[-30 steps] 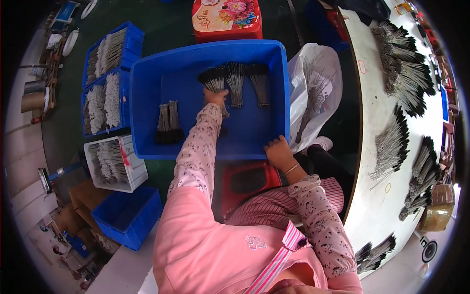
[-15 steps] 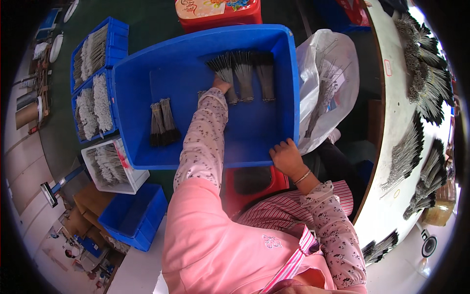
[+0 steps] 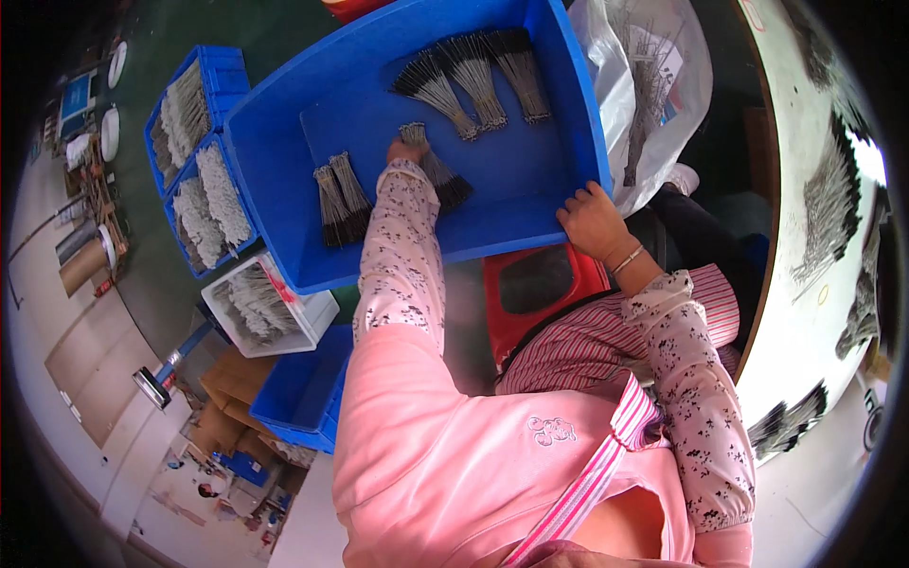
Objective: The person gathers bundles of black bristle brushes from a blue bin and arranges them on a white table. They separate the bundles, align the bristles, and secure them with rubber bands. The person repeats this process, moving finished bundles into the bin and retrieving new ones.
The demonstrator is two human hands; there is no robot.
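Observation:
Inside a large blue tub (image 3: 379,71), my left hand (image 3: 407,151) is closed at the looped end of a bundle of thin wire brushes with black bristle tips (image 3: 443,178); the fingers are partly hidden. To its left lie two similar brush bundles (image 3: 341,194), side by side. Three more bundles (image 3: 473,80) are fanned out toward the far right of the tub, black ends pointing away. My right hand (image 3: 595,220) grips the tub's near right rim, fingers hooked over the edge.
A red stool (image 3: 540,284) stands below the tub's near side. Right of the tub is a clear plastic bag (image 3: 663,85) with loose wires, then a pale table (image 3: 795,284) with brush piles. Blue bins (image 3: 232,76) and a white bin (image 3: 312,317) stand at left.
My left hand has left the far bundles and come back to the nearer bundle, which my sleeve mostly hid before. The view has shifted; my right hand stays on the rim.

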